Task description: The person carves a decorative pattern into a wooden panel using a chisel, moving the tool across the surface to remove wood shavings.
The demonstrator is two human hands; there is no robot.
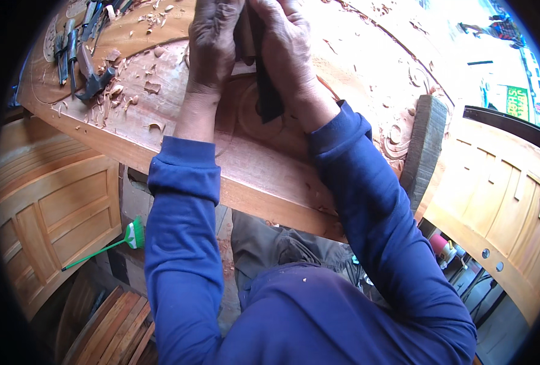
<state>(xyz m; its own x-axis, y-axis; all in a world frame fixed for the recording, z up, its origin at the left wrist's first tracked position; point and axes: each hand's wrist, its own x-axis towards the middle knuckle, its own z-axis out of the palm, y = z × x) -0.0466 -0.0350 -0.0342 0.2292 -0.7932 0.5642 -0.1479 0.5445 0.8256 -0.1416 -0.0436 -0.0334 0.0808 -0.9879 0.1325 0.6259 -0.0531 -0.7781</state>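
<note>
Picture a clock with its middle in the middle of the view. Both arms reach ahead in blue sleeves (184,255), the left one nearly straight and the right one slanting in from five o'clock. The left hand (212,45) is a bit before twelve, with its back showing. The right hand (285,52) is at twelve, close beside it. A dark bar (267,91) sits between them at twelve, touching the right hand, its near end poking out toward the person. A brown wooden piece (247,39) is tucked between the bar and the left hand. The fingertips are hidden or cut off at the top, so I can't tell if either hand is closed tight.

Under the hands is a big wooden board (264,173) with curly wood bits (152,88) all over it. A round carving (245,112) lies below the bar, partly hidden by it and by the right hand. At ten o'clock there's a hammer (93,82), with chisels (71,52) just past it. Between two and three, a grey wood block (425,146) stands in the way, near the right sleeve and close to a swirly carving (395,139). A wooden door (69,210) is at nine, and another wooden panel (495,201) is at three. A green broom (134,234) sits between eight and nine, and planks (108,328) are between seven and eight.
</note>
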